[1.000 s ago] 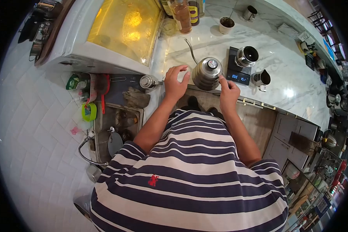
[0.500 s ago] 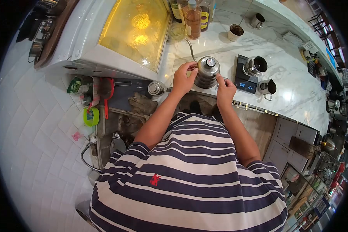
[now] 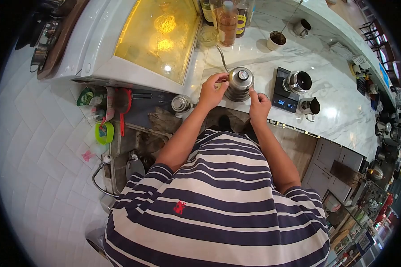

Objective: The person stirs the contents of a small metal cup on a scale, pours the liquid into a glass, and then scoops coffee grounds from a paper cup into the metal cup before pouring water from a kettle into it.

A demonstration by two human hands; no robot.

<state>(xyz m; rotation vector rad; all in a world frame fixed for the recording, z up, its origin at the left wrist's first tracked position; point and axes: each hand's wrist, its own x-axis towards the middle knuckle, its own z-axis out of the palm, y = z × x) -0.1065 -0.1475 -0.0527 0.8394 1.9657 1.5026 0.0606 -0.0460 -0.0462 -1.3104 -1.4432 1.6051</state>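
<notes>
Both hands have closed in on the steel kettle (image 3: 239, 83) since a second ago, when the left hung open beside it. The left hand (image 3: 211, 91) now curls fingers and thumb around the kettle's shoulder. The right hand (image 3: 259, 104) sets fingertips against the opposite flank, but I cannot tell whether it truly grips. The kettle stands on the marble counter (image 3: 343, 111), between the two hands, with the scale (image 3: 283, 101) just beyond the right one. From my station, I judge contact made and the kettle not lifted.
</notes>
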